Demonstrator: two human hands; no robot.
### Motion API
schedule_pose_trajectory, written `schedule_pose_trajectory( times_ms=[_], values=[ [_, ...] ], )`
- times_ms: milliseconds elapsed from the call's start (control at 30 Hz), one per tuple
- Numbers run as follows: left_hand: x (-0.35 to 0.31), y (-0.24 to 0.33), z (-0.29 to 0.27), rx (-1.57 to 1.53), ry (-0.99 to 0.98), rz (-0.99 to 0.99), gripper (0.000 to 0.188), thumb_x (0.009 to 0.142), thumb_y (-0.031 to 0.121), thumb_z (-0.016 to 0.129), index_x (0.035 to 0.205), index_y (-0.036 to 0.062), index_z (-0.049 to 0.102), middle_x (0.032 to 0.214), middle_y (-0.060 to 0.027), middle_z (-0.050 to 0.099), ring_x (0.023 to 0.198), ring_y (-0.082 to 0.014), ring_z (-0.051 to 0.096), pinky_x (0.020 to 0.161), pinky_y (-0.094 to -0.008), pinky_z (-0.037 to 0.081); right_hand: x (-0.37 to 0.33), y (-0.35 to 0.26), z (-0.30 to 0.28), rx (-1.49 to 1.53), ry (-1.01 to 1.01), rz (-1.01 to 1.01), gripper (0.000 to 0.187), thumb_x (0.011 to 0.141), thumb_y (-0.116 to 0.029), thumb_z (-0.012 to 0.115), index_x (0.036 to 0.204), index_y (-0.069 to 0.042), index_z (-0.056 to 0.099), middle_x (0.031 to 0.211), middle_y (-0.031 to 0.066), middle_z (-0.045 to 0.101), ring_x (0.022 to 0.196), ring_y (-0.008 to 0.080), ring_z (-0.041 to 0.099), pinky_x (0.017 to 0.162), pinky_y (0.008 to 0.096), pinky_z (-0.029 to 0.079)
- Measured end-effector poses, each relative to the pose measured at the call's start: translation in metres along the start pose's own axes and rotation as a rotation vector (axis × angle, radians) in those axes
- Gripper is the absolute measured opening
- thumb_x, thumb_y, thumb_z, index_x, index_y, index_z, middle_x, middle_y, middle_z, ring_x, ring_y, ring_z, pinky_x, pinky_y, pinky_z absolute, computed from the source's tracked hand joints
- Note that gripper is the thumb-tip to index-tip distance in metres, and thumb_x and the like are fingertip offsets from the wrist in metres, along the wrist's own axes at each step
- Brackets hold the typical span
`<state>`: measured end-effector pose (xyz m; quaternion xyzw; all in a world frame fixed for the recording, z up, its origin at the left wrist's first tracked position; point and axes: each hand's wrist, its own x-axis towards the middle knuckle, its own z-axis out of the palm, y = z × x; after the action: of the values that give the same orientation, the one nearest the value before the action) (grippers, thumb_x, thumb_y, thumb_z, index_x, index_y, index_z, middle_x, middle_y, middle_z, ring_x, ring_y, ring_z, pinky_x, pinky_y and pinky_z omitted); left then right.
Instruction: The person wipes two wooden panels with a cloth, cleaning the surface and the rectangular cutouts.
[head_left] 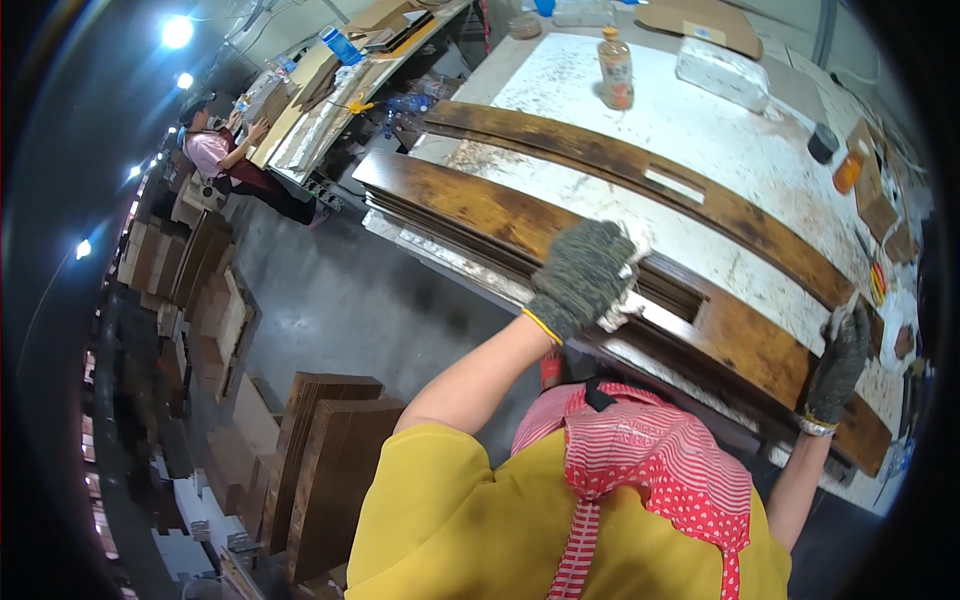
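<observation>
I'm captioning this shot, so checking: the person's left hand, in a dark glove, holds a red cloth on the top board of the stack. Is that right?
Not quite: the cloth is white, not red, as the head view shows. The left hand, in a dark glove, does hold it on the top board of the stack.

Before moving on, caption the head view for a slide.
Gloved left hand holding white cloth on stacked brown boards; gloved right hand near their end.

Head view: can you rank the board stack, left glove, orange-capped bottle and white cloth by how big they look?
1. Board stack
2. Left glove
3. Orange-capped bottle and white cloth, unranked: the glove partly hides the cloth, so I'm unsure.
</observation>
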<state>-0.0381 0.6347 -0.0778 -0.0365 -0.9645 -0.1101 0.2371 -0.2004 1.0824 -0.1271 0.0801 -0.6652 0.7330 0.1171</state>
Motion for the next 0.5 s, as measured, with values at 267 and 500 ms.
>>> schedule_pose_trajectory(
  times_ms=[267,500],
  values=[
    [-0.039,-0.188,-0.061,0.257,0.031,-0.174,0.031,0.086,0.024,0.063,0.113,0.0103,0.068,0.114,-0.0135,0.067,0.108,-0.033,0.062,0.098,-0.0463,0.047,-0.021,-0.007,0.018,-0.629,0.089,-0.102,0.05,0.103,-0.027,0.055,0.146,-0.003,0.047,0.148,0.012,0.048,0.128,0.0226,0.052,0.102,0.0365,0.048],
    [-0.105,-0.434,-0.118,0.71,0.196,-0.411,0.027,0.089,0.025,0.063,0.11,0.0096,0.067,0.109,-0.0153,0.067,0.105,-0.0363,0.062,0.091,-0.0439,0.05,-0.013,0.011,-0.004,-0.502,0.23,-0.024,0.047,0.104,-0.025,0.054,0.145,-0.002,0.048,0.145,0.0135,0.051,0.128,0.0239,0.054,0.102,0.0389,0.05]
  ],
)
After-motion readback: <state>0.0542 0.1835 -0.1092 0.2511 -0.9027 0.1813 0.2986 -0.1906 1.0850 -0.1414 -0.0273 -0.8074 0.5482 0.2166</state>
